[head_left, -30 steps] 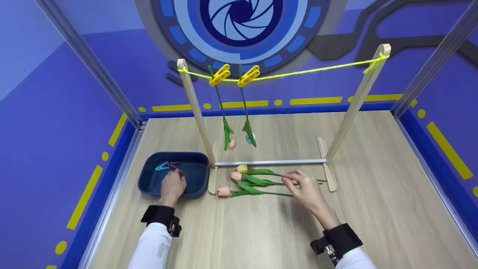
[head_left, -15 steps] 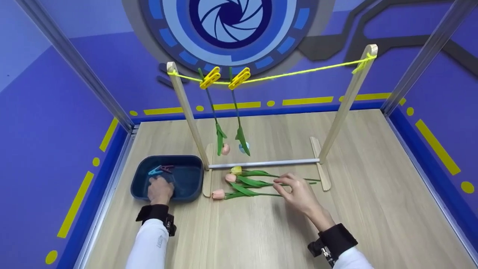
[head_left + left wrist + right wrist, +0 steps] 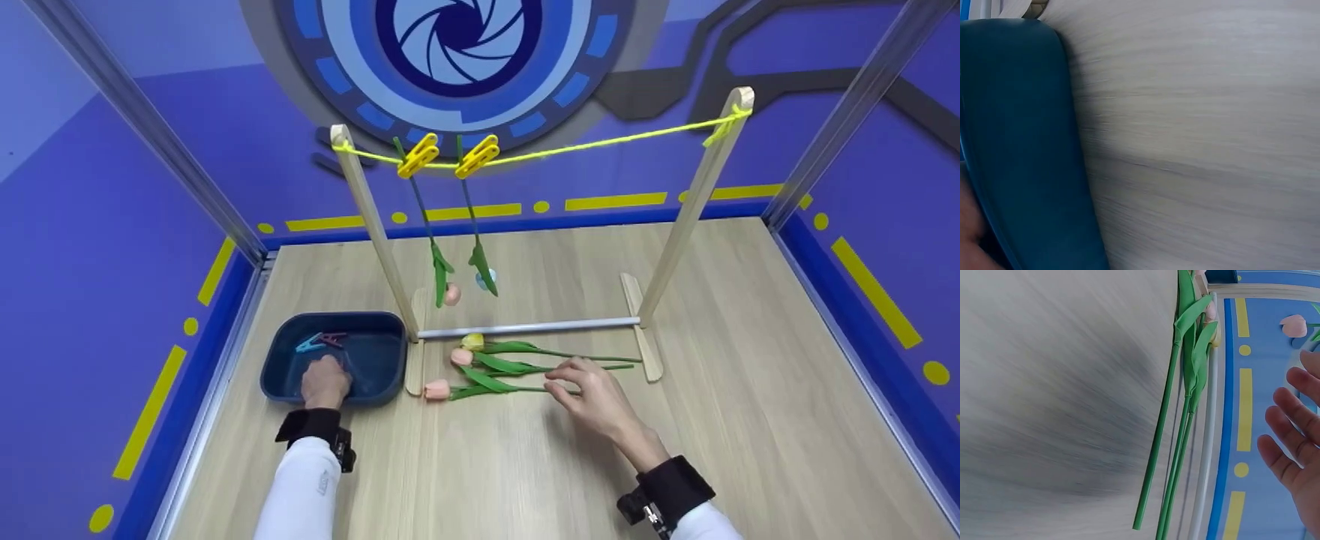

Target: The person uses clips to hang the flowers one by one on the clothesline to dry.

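My left hand [image 3: 326, 382] reaches down into the dark blue bin [image 3: 379, 367], its fingertips hidden; whether it holds anything, I cannot tell. Just beyond it in the bin lie a light blue clothespin [image 3: 308, 343] and a dark red clothespin [image 3: 332, 340]. My right hand [image 3: 592, 394] hovers by the stem ends of three artificial tulips lying side by side: a yellow tulip [image 3: 517, 347], a pink tulip [image 3: 502, 366] and a nearer pink tulip [image 3: 480, 381]. In the right wrist view its fingers [image 3: 1292, 430] are spread, with nothing between them.
A wooden frame [image 3: 679, 217] with a yellow string [image 3: 600, 143] stands behind the tulips. Two yellow clothespins [image 3: 418, 156] hold a pink tulip [image 3: 439, 274] and a blue tulip [image 3: 481, 262] upside down. A grey rod [image 3: 525, 328] joins the frame's feet.
My left hand has drawn back from the clothespins towards the near side of the bin. My right hand has shifted slightly nearer along the stems. The head view has swung a little right.
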Tool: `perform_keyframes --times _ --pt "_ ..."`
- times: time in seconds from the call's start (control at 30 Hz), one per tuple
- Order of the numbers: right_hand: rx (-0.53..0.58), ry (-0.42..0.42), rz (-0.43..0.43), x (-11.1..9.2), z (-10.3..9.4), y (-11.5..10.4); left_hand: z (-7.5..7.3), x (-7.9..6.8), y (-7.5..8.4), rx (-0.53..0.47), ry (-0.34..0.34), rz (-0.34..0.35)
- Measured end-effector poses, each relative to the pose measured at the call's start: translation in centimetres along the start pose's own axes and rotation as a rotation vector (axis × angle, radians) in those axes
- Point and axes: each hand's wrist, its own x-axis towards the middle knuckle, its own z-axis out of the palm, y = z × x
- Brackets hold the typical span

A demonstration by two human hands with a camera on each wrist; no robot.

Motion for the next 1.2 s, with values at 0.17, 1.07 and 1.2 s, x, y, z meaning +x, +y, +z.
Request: perform_keyframes --times 0.17,1.07,1.2 --pt "-0.002 -0.025 0.026 -0.2 -0.1 -0.1 0.0 0.1 -0.3 -0.007 0.019 0.032" --pt "-0.019 -0.025 0.008 0.4 -1.1 0.2 -2.5 -5.2 5.1 -0.243 0.318 0.417" --pt "-0.029 -0.016 -0.032 0.8 -1.6 0.2 -2.5 -6.7 6.4 -0.222 0.358 0.558"
